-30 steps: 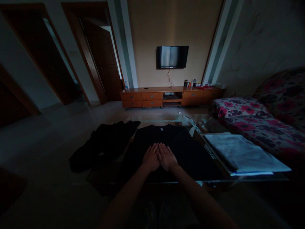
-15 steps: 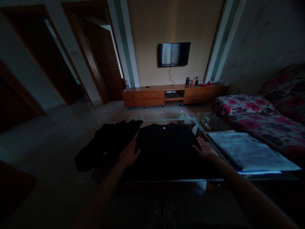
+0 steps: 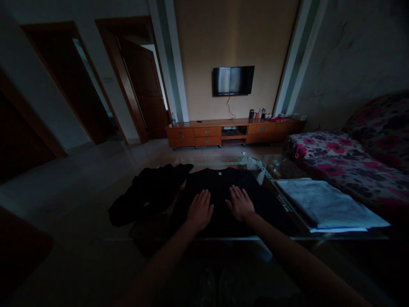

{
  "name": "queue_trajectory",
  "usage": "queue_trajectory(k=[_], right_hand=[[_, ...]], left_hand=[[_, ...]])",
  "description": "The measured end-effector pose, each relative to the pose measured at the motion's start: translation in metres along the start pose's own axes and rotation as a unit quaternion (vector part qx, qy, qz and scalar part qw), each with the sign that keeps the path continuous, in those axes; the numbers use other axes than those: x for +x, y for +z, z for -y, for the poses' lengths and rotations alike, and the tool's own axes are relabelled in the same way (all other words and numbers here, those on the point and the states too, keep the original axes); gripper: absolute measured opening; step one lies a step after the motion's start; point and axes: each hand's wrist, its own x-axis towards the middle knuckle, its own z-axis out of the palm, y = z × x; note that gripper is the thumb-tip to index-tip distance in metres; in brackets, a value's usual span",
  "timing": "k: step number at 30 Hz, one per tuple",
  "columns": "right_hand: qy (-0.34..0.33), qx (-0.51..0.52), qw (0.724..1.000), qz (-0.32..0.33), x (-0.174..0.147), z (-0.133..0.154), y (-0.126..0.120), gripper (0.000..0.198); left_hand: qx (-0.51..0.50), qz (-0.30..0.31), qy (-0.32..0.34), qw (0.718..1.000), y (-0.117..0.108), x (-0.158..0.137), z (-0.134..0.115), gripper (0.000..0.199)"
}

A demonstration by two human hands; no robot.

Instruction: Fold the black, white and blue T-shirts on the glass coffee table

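A black T-shirt (image 3: 220,183) lies spread flat on a glass coffee table (image 3: 277,168), its collar with a small white label pointing away from me. My left hand (image 3: 200,209) rests palm down on the shirt's middle, fingers apart. Beside it, a short gap away, my right hand (image 3: 240,204) also lies flat on the shirt. Neither hand holds anything. A crumpled black garment (image 3: 150,192) lies to the left of the shirt, partly hanging off the table.
A folded grey cloth (image 3: 322,202) lies on the table's right part. A floral sofa (image 3: 351,162) stands at the right. Far ahead are a wooden TV cabinet (image 3: 230,132), a wall TV (image 3: 233,80) and dark doorways at the left. The room is dim.
A second ago my hands lay together on the shirt's middle; they swept apart to its side edges, and now they are back near the middle, a little apart.
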Motion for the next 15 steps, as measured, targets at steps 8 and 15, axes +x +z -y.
queue_trajectory(k=[8,15], right_hand=[[-0.027,0.041,0.997,0.060,-0.051,0.001,0.022,0.076],[0.056,-0.022,0.998,-0.005,-0.090,-0.151,0.027,0.079]], left_hand=[[-0.031,0.085,0.026,0.996,0.010,-0.046,0.028,0.061],[0.000,0.089,-0.038,0.995,-0.011,-0.087,0.103,0.070]])
